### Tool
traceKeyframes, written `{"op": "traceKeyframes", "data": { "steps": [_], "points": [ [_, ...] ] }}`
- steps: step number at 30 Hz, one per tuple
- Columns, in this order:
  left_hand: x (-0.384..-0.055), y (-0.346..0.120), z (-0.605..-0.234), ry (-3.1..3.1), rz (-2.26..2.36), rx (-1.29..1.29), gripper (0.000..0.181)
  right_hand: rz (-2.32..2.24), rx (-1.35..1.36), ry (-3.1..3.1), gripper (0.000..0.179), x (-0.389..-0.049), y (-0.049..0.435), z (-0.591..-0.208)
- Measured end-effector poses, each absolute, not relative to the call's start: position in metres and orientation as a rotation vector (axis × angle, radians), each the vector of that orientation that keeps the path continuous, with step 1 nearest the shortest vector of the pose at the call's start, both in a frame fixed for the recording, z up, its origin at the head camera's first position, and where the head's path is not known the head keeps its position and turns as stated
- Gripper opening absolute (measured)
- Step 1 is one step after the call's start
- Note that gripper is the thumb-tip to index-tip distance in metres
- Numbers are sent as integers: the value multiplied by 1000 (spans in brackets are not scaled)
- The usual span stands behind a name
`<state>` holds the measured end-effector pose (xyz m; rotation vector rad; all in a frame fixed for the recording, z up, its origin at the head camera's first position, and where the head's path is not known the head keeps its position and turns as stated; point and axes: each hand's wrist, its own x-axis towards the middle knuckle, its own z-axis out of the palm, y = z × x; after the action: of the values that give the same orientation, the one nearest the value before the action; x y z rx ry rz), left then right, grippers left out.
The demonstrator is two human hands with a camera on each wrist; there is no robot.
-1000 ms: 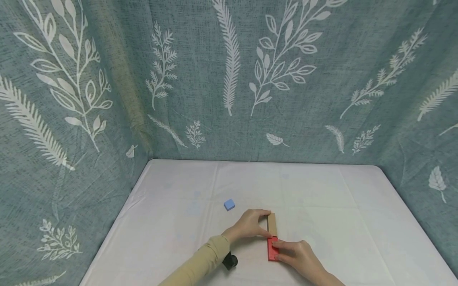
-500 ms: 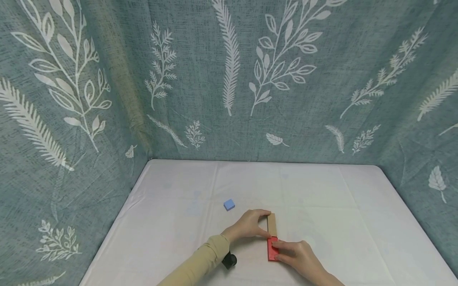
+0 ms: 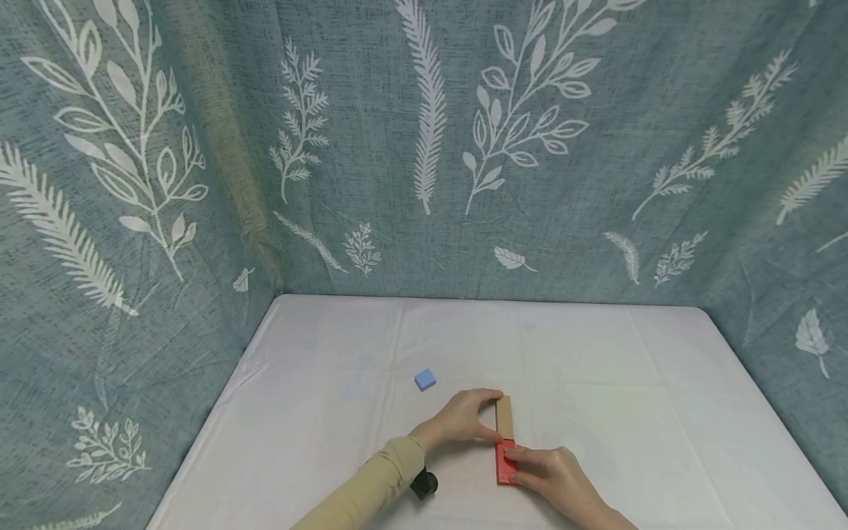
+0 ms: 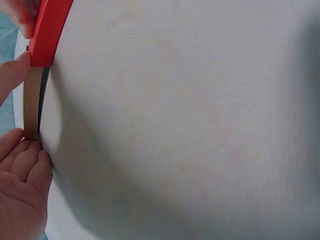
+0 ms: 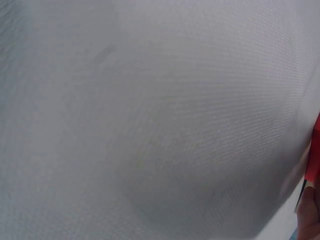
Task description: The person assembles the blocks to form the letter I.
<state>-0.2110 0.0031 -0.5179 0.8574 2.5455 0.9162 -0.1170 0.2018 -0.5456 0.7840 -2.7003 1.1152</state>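
A narrow tan bar (image 3: 504, 418) with a dark lower side lies lengthwise on the white table. Against its near end sits a red rectangular block (image 3: 506, 471), the two forming one straight line. My left hand (image 3: 457, 418) spans the tan bar, fingertips at the far end and thumb where it meets the red block. With thumb and fingers my right hand (image 3: 559, 478) holds the red block from its right side, covering part of its top. In the left wrist view the tan bar (image 4: 32, 102) shows edge-on beneath the red block (image 4: 50, 35).
A small blue square block (image 3: 425, 380) lies beyond my left forearm. A black device (image 3: 424, 484) is strapped under the left wrist. A green curtain (image 3: 371, 162) with white leaf prints rises behind the white tablecloth (image 3: 629, 383) and along both sides.
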Motion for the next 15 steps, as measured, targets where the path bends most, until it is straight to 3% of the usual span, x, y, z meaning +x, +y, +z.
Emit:
{"op": "traceKeyframes", "data": {
  "steps": [15],
  "points": [
    [-214, 2, -522, 2539, 900, 885, 71, 1101, 732, -2759, 30, -118, 201, -547]
  ]
}}
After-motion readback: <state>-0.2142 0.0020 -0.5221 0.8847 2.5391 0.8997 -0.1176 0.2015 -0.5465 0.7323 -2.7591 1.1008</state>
